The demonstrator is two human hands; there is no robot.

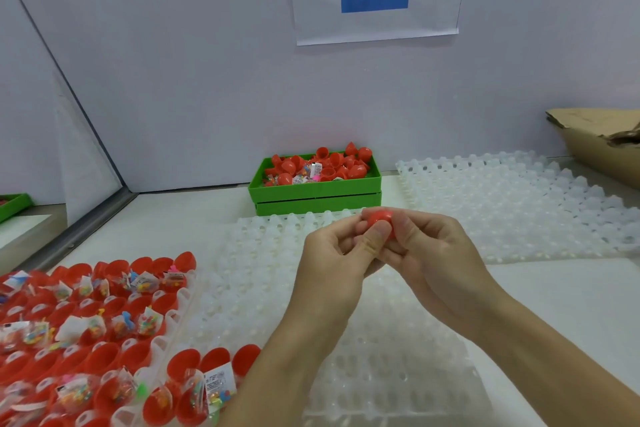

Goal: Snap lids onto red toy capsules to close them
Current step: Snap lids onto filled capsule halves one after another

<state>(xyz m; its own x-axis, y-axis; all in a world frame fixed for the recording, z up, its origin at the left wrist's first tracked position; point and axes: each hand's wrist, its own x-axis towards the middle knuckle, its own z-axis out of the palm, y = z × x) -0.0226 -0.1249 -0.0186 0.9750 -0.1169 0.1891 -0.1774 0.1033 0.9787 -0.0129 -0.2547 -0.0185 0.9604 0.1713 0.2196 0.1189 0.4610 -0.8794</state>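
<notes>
To my left, the tray of open capsule halves (97,333) sits crowded with toy packets poking up, so a careless elbow could tip several over. My left hand (332,260) curls around the lower part of the red capsule (379,222), thumb pressed up its front, and my right hand (426,246) pinches it from the other side, fingers wrapped behind; I hold it in the air above the empty white tray (381,340), in front of the green bin (315,191). I cannot see the seam under my thumbs, so the lid may be sitting crooked. If I squeeze unevenly it could pop off, or a packet corner caught in the rim could stop it snapping shut.
</notes>
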